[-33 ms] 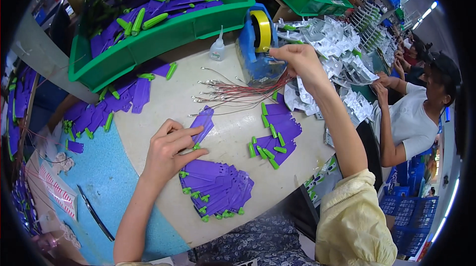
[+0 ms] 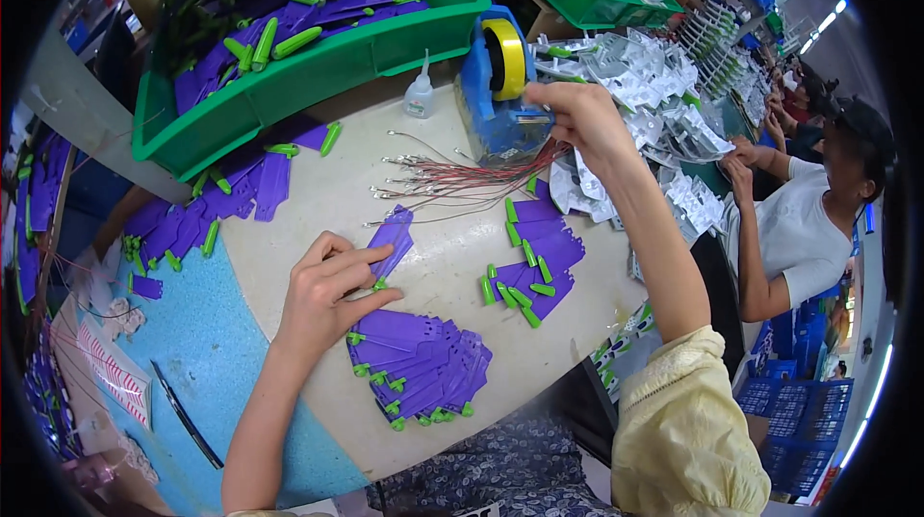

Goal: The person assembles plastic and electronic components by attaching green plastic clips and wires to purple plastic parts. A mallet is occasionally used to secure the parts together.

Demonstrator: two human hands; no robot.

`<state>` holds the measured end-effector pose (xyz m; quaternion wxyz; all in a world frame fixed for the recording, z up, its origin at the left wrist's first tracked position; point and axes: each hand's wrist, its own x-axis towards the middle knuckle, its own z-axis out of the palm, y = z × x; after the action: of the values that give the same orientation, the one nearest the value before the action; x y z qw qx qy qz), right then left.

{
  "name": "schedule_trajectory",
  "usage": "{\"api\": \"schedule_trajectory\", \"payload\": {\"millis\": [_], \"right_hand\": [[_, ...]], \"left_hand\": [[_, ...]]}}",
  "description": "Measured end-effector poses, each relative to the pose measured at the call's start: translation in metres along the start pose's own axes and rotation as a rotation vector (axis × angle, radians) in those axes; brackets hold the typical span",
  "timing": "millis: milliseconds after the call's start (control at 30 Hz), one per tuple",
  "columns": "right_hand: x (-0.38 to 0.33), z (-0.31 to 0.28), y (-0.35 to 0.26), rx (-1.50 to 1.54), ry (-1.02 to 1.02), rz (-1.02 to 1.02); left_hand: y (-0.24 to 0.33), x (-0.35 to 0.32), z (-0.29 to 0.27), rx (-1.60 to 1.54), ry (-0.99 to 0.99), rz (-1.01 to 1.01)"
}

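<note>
My left hand point(image 2: 332, 286) is closed, pinching a flat purple strip with a green end point(image 2: 393, 238) between thumb and fingers above the table. Just below it lies a fanned pile of the same purple strips point(image 2: 423, 363), their green ends toward me. My right hand point(image 2: 582, 122) is at the front of a blue tape dispenser point(image 2: 491, 117) with a yellow roll point(image 2: 504, 60). Its fingers are bent close together by the cutting edge; what they pinch is too small to make out. Beneath this hand a bundle of thin red and black wires point(image 2: 462, 177) spreads leftward.
A green bin point(image 2: 308, 84) of purple strips stands at the back left, near a small dropper bottle point(image 2: 419, 98). More strips point(image 2: 534, 252) lie right of centre. White plastic parts point(image 2: 654, 84) are heaped at right, beside a co-worker point(image 2: 799, 219). A black pen-like tool point(image 2: 185, 416) lies at left.
My right hand's fingers have shifted slightly at the front of the tape dispenser. The left hand keeps its pinch on the purple strip in the same place.
</note>
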<state>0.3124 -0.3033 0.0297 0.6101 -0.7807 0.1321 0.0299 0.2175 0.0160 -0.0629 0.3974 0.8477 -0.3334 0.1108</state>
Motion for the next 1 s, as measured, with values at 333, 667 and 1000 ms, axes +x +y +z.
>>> {"api": "schedule_trajectory", "payload": {"millis": [333, 667, 1000], "right_hand": [[-0.022, 0.008, 0.015, -0.271, -0.05, -0.031], [-0.105, 0.107, 0.056, 0.066, -0.674, 0.054], [-0.106, 0.121, 0.059, -0.529, -0.407, -0.56]], "left_hand": [[0.008, 0.001, -0.007, -0.018, -0.033, -0.126], [0.002, -0.004, 0.001, -0.16, -0.005, -0.208], [0.008, -0.02, 0.01, 0.082, 0.154, -0.069]]}}
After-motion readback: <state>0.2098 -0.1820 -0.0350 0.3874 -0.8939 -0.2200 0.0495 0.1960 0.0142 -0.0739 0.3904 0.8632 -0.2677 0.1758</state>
